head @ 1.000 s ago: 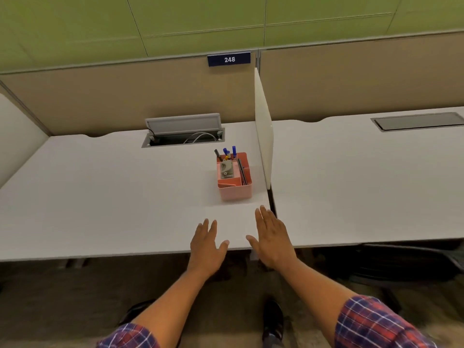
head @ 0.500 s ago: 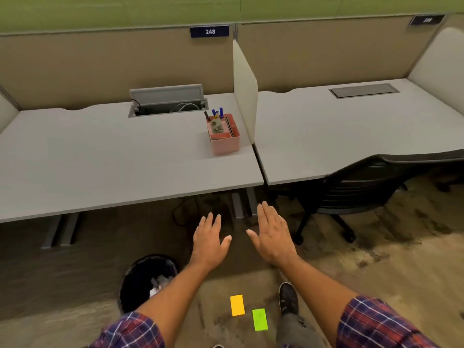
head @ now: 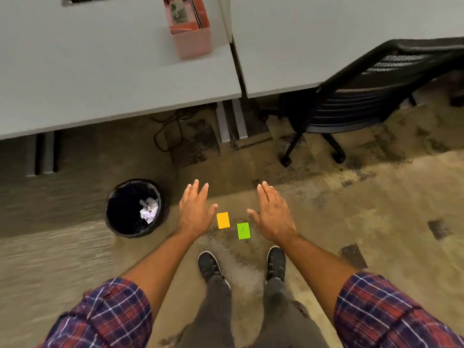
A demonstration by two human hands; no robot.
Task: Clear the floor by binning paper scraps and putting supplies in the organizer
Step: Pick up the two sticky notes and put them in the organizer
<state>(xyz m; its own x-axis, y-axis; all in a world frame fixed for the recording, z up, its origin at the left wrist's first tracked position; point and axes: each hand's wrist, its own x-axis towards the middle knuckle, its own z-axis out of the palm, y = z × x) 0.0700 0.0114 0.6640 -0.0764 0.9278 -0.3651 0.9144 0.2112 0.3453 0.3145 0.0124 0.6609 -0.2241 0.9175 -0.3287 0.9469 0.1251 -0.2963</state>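
Note:
An orange paper note and a green paper note lie flat on the carpet just ahead of my shoes. My left hand hovers left of the orange note, palm down, fingers spread, holding nothing. My right hand hovers right of the green note, also open and empty. A round black bin with crumpled white paper inside stands on the floor to the left. The pink organizer holding pens sits on the grey desk at the top.
A black office chair on casters is tucked under the right desk. Desk legs and a dark cable lie under the desks. My two dark shoes stand on the patterned carpet.
The view has tilted down from the desktop to the floor. The bin and both notes have come fully into sight, and my open hands now hover low over the notes.

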